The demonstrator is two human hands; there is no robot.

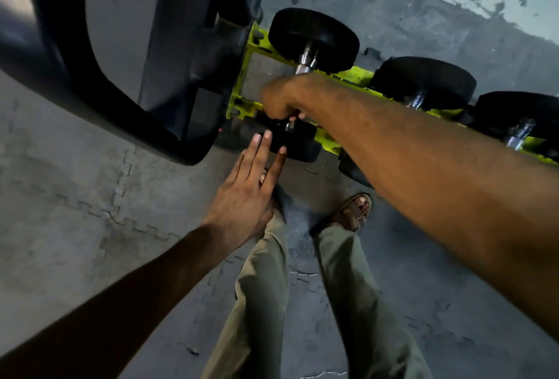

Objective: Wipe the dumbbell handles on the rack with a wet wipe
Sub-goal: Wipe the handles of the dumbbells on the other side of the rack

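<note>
**Gym floor, low rack: right hand on the end dumbbell**

Grey jigsaw-mat floor, with a scuffed wall behind. The yellow-green rack sits low against the wall, and the dumbbells lie across it with their handles running toward the person.

- Right hand: fingers curled round the handle of the end dumbbell. Bare chrome shows above and below the fist. No wet wipe is visible. It may be inside the grip, can't tell.
- Left hand: flat, fingers straight, holding nothing. Its fingertips rest on the near weight. Probably bracing it so the dumbbell doesn't roll in its cradle while the handle gets rubbed.
- Task looks early: this is the first dumbbell at the rack's end. The second dumbbell and third dumbbell are to the right, with neither hand on them.

Clearances:
- The two weights cap the stroke, so only a short run along the handle.
- A black padded bench crowds the rack's left end, just beside the left hand. Little room there.
- The right forearm crosses above the second dumbbell's near end, so the elbow is better kept high.
- A sandalled foot stands near the rack's front edge. Open toes are at risk if a weight slips off.
</note>
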